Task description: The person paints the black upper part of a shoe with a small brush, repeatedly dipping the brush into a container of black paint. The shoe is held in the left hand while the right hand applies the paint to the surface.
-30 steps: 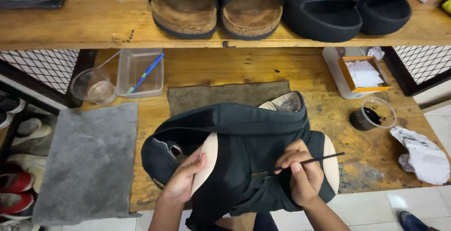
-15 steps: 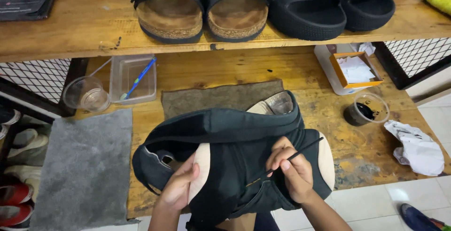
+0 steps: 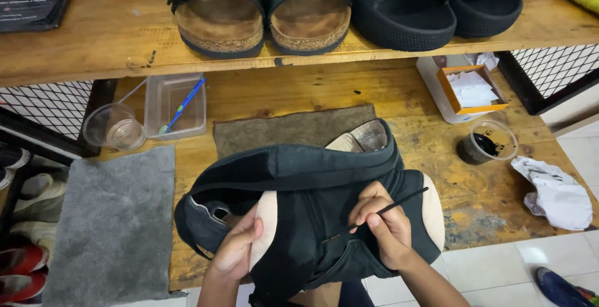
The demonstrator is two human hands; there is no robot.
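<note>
Both hands grip: left hand (image 3: 237, 251) steadies the black bag (image 3: 299, 219), right hand (image 3: 384, 229) pinches a thin brush (image 3: 390, 209).

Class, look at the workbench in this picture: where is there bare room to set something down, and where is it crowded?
Free: the grey mat at the left, and bare wood between the brown mat and the cup of black liquid. Crowded: the middle, where both hands work on the black shoe, and the shelf packed with sandals.
</note>
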